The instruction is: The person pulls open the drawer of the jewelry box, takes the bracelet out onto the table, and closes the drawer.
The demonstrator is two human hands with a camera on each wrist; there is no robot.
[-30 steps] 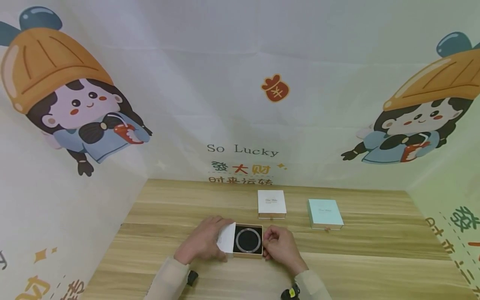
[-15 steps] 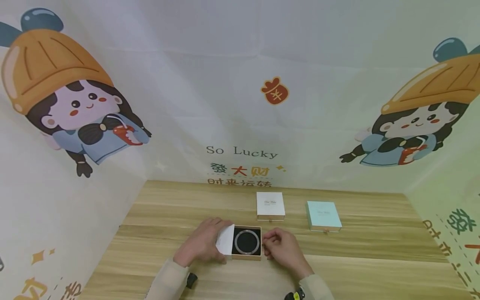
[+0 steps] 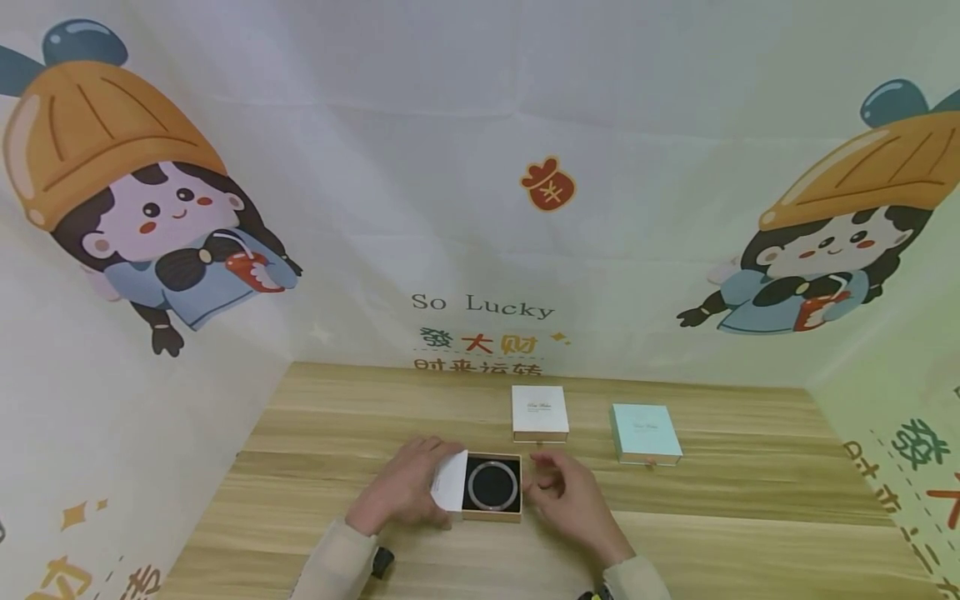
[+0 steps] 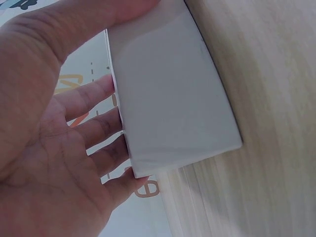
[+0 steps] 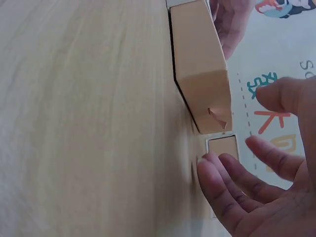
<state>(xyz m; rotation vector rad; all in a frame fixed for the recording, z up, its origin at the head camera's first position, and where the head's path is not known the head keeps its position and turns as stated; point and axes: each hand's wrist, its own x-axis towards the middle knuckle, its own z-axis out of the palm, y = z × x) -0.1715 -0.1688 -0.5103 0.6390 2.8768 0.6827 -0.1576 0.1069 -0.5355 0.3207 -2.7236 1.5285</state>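
Note:
My left hand (image 3: 408, 486) grips the white sleeve (image 3: 450, 482) of a small drawer box, with thumb and fingers on opposite edges, as the left wrist view shows. The box's tan drawer (image 3: 491, 516) is pulled out to the right. A greyish round bangle (image 3: 492, 507) lies on the black lining inside it. Just right of the drawer, my right hand (image 3: 572, 497) has its fingers loosely bent and parted, holding nothing. In the right wrist view a small ribbon tab (image 5: 217, 118) sticks out of the drawer's end, apart from the fingers.
Behind the drawer box stands a closed white box (image 3: 540, 410). A closed mint-green box (image 3: 647, 429) sits farther right. All rest on a wood-grain table (image 3: 720, 533), with a printed backdrop (image 3: 480, 208) rising along its back and sides.
My right hand has drawn slightly away from the drawer's end, and its fingers have spread from a pinch. The left hand and drawer box hold still; the view has shifted slightly.

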